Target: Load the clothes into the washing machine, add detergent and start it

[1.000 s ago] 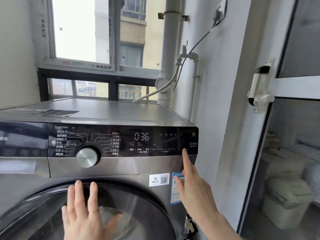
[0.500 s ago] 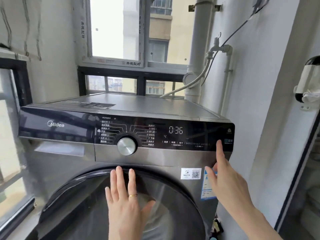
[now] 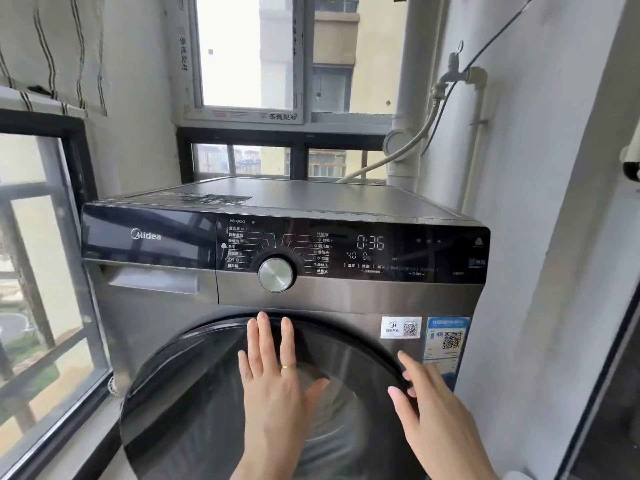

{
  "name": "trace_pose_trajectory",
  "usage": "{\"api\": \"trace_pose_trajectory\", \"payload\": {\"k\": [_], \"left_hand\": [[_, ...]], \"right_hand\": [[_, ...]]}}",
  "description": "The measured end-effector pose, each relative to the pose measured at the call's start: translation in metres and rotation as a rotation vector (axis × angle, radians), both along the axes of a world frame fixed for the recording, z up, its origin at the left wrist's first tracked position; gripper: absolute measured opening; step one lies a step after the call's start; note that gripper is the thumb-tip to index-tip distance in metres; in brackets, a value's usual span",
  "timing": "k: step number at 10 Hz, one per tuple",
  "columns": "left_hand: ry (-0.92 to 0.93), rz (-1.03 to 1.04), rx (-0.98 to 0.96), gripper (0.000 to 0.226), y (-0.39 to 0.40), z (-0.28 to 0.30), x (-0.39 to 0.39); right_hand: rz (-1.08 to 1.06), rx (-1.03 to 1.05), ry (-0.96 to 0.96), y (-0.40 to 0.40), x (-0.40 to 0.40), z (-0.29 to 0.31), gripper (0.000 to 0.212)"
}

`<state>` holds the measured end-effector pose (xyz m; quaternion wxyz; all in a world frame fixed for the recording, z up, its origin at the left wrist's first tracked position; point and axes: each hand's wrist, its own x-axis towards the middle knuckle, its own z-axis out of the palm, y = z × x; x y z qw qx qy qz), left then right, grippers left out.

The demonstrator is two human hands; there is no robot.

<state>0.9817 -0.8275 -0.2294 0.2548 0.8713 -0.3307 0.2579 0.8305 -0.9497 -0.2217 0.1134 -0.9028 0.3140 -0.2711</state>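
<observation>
Your washing machine (image 3: 346, 299) fills the middle of the view, a grey front-loader set in a narrow corner with windows behind it and at its left side and a white wall along its right side. Its round dark door (image 3: 194, 393) takes up the lower front and is closed against the cabinet; through the glass you can make out only a pale blur, so whether that is the clothes cannot be told. Across the top front edge runs the black control panel (image 3: 450, 251), lit and reading 0:36, with the detergent drawer (image 3: 152, 278) closed at the left corner below the brand name. Your left hand (image 3: 273, 379) lies flat on the upper part of the door glass, fingers straight and close together with the thumb spread out to the right, a ring (image 3: 287, 367) on one finger. Your right hand (image 3: 433, 400) is at the door's right rim, fingers straight and slightly spread, fingertips (image 3: 403, 356) just at the rim near the blue label (image 3: 446, 341). The silver dial (image 3: 275, 275) sits at the panel's lower edge, above your left hand and apart from it.
</observation>
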Motion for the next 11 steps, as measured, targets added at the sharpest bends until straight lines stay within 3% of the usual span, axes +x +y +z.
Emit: {"api": "trace_pose_trajectory", "payload": {"k": [2, 5, 7, 9, 10, 11], "left_hand": [[-0.053, -0.008, -0.04, 0.115, 0.004, -0.002, 0.0], [-0.063, -0.036, -0.085, 0.112, 0.005, -0.003, 0.001], [-0.065, -0.038, -0.192, 0.094, 0.007, -0.018, -0.003], [0.039, 0.003, -0.124, 0.091, 0.02, -0.041, -0.01], [0.055, 0.032, -0.12, 0.085, 0.022, -0.041, -0.011], [0.05, 0.029, -0.115, 0.078, 0.026, -0.044, -0.011]], "right_hand": [[0.039, -0.009, 0.082, -0.005, -0.007, -0.011, 0.048], [0.021, 0.018, 0.012, 0.001, 0.0, -0.024, 0.058], [-0.019, 0.051, 0.018, 0.003, 0.003, -0.031, 0.059], [-0.037, -0.038, -0.022, 0.004, 0.004, -0.037, 0.061], [0.001, 0.041, -0.07, 0.004, 0.003, -0.036, 0.057], [0.019, 0.147, -0.253, 0.006, -0.007, -0.022, 0.047]]}}
